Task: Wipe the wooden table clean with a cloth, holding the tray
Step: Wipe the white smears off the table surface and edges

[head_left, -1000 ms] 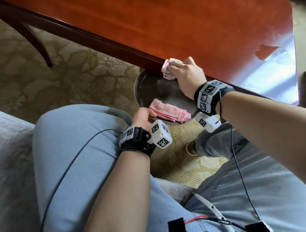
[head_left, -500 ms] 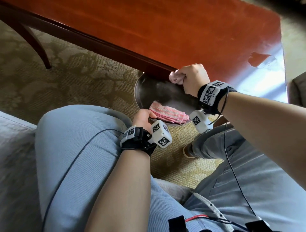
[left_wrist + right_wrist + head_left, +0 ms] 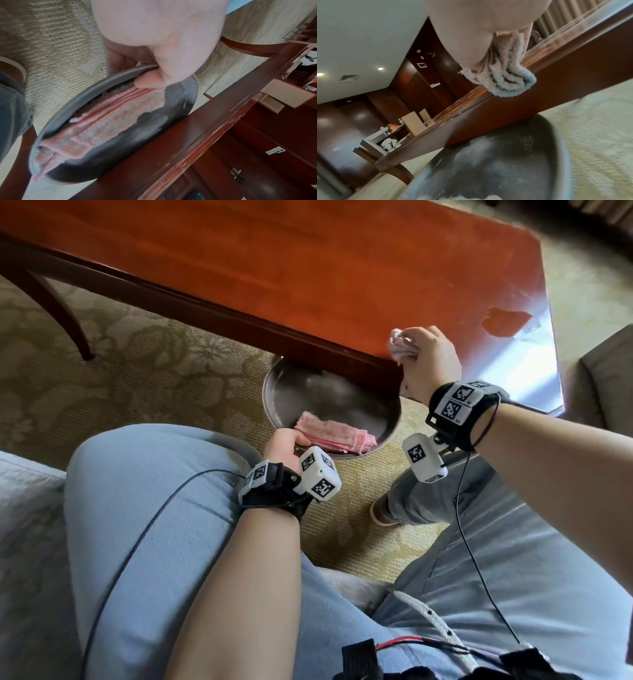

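I see my right hand [image 3: 428, 364] with fingers curled round the bunched cloth [image 3: 400, 345] at the table [image 3: 308, 268] edge; my left hand [image 3: 282, 445] pinches the tray [image 3: 329, 398] rim just below that edge

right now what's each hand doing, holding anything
Left hand: grips the rim of the tray, thumb on the folded pink cloth.
Right hand: clutches a bunched cloth at the table edge.

Patterned beige carpet [image 3: 144, 378], dark wood panelled walls [image 3: 423, 75], recessed ceiling lights [image 3: 380, 68]
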